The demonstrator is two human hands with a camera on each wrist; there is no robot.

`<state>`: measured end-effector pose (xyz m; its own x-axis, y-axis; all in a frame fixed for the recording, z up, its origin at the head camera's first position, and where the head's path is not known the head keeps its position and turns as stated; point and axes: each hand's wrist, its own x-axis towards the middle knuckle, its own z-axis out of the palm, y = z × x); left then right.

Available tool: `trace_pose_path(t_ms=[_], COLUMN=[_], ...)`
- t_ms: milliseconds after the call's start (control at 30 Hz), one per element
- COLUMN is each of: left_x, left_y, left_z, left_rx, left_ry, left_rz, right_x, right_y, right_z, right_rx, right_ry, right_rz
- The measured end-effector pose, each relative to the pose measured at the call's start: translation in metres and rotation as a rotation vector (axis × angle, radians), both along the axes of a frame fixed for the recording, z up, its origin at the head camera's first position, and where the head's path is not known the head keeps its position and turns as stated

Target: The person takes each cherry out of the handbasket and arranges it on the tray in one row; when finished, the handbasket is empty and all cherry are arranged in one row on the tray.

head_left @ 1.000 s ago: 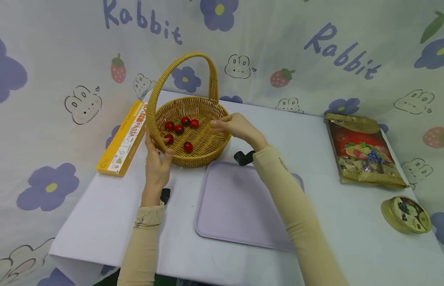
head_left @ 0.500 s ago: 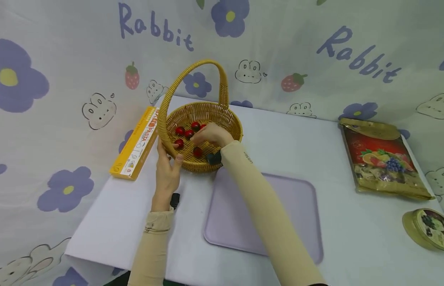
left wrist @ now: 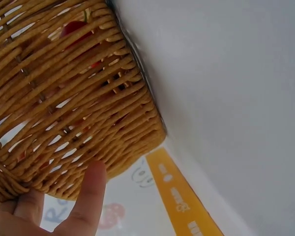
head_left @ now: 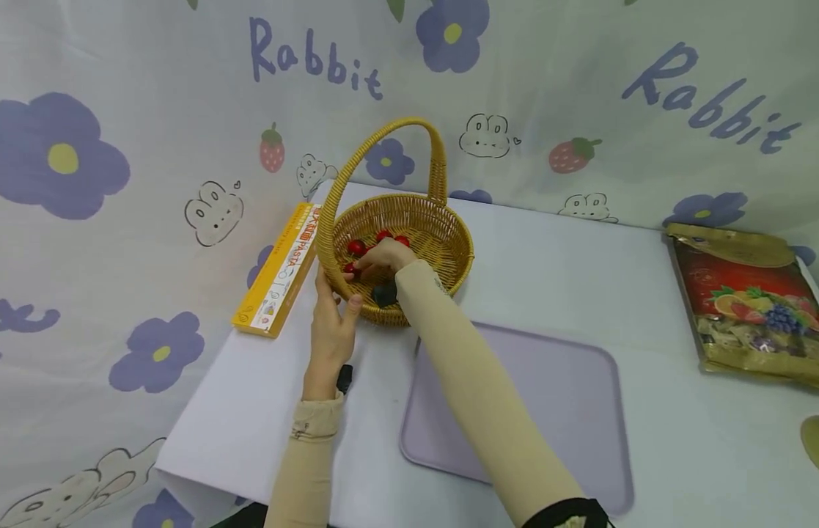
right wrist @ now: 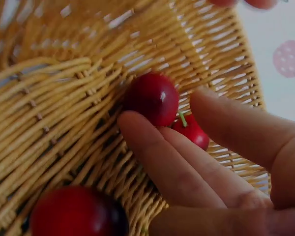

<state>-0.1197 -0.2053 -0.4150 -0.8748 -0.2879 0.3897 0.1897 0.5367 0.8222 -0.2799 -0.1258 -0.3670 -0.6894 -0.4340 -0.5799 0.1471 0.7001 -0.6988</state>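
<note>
In the head view my left hand (head_left: pixel 331 334) grips the left side of the round wicker basket (head_left: pixel 458 253) by its rim, beside the foot of the tall handle. The left wrist view shows a fingertip (left wrist: pixel 94 177) against the woven wall. My right hand (head_left: pixel 388 257) reaches down inside the basket among several dark-red cherries (head_left: pixel 356 248). Seen from the right wrist, its straight fingers touch a cherry (right wrist: pixel 152 98), while the thumb stands slightly apart from it. A cherry with a green stem (right wrist: pixel 191 133) lies behind the fingers; another cherry (right wrist: pixel 78 212) is nearer the camera.
A pale purple tray (head_left: pixel 554 411) lies in front of the basket, partly under my right forearm. To the left is a yellow pasta box (head_left: pixel 277 271). A gold and red food bag (head_left: pixel 746 301) lies at the right, with a gold tin (head_left: pixel 818 440) cut by the frame edge.
My right hand has moved left and down into the basket, from its right side to the cherries at the left. My left hand stays on the rim. The head view has shifted.
</note>
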Motion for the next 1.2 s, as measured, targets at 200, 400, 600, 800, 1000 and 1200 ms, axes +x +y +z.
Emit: trace_pose_path(t_ms=[200,400,600,800,1000,1200], left_x=[0.0,0.0,0.0,0.002,0.002,0.0], left_y=[0.002,0.005,0.003,0.001,0.002,0.002], left_z=[0.0,0.001,0.001,-0.001,-0.001,-0.001], left_rx=[0.002,-0.014,-0.019,-0.012,0.008,-0.014], left_ry=[-0.011,-0.023,-0.016,-0.003,0.001,-0.045], left_rz=[-0.009,-0.005,0.004,0.006,-0.006,0.009], right_x=[-0.002,-0.001,-0.003,-0.003,-0.004,-0.006], right_y=[-0.013,-0.019,-0.025,-0.027,-0.027,-0.023], right_z=[-0.004,-0.006,-0.009,-0.015,-0.015,-0.006], right_rx=[-0.002,-0.022,-0.035,-0.051,-0.062,-0.082], right_ry=[0.002,-0.008,0.015,0.01,0.007,0.019], right_rz=[-0.058,-0.097,-0.082,-0.054,-0.097,-0.11])
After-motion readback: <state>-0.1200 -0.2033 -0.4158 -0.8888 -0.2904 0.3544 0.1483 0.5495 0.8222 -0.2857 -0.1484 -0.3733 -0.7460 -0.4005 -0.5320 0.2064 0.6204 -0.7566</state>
